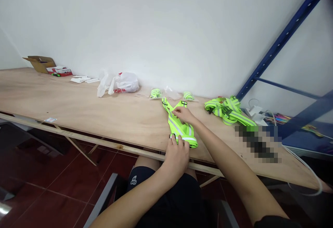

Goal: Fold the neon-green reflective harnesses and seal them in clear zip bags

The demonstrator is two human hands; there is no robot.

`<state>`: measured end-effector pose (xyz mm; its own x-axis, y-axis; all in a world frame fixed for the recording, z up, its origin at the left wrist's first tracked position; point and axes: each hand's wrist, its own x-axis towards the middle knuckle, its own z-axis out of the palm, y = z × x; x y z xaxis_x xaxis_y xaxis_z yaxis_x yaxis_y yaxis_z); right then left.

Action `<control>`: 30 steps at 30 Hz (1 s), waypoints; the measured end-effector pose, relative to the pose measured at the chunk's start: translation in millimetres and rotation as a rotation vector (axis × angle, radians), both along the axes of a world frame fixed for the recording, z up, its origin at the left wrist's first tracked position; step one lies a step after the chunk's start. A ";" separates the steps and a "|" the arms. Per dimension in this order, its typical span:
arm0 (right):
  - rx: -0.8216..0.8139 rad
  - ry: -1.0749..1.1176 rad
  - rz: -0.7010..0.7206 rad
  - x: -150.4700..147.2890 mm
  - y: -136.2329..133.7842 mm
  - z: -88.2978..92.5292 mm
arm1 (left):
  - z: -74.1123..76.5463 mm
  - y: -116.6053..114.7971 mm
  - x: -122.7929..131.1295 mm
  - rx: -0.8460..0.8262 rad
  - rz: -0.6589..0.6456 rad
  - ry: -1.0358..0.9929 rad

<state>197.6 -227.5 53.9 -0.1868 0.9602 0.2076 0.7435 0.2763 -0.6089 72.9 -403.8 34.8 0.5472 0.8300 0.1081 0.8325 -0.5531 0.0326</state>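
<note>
A neon-yellow reflective vest [174, 125] with silver stripes and black buckles lies on the wooden table in front of me, its straps pointing to the wall. At its near end, my left hand [178, 153] presses bent fingers onto the folded waist band, beside a black buckle; the thumb is hidden. Over the upper part, my right hand [183, 114] has thumb and fingers pinched together at the straps' crossing. It covers part of the vest there.
Two bagged rolls of neon strap, left [155, 93] and right [188, 96], sit by the wall. A tangled pile of reflective straps [226, 108] lies at right, near a blue metal frame [283, 33]. Further left are a white plastic bag [126, 83] and an open cardboard box [40, 64].
</note>
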 end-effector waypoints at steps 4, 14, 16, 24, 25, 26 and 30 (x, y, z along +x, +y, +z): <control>0.108 0.012 -0.002 26.7 -31.7 21.5 | 6.8 1.0 -1.0 -0.022 -0.018 0.020; 0.154 -0.282 0.200 66.2 -136.8 -24.4 | 17.0 8.8 -12.6 0.029 -0.112 0.016; 0.101 -0.307 0.211 63.8 -143.1 -28.8 | 18.0 13.8 -15.7 0.041 -0.132 0.008; 0.139 -0.366 0.244 53.1 -138.2 -32.0 | 28.0 31.4 -23.3 0.025 -0.209 0.021; 0.133 -0.355 0.248 52.7 -138.1 -33.0 | 28.1 32.4 -23.3 0.019 -0.207 0.026; 0.128 -0.343 0.244 52.2 -138.4 -33.6 | 27.9 33.6 -23.0 0.012 -0.200 0.027; 0.128 -0.316 0.227 49.2 -141.7 -30.3 | 24.0 42.9 -20.0 0.009 -0.133 0.003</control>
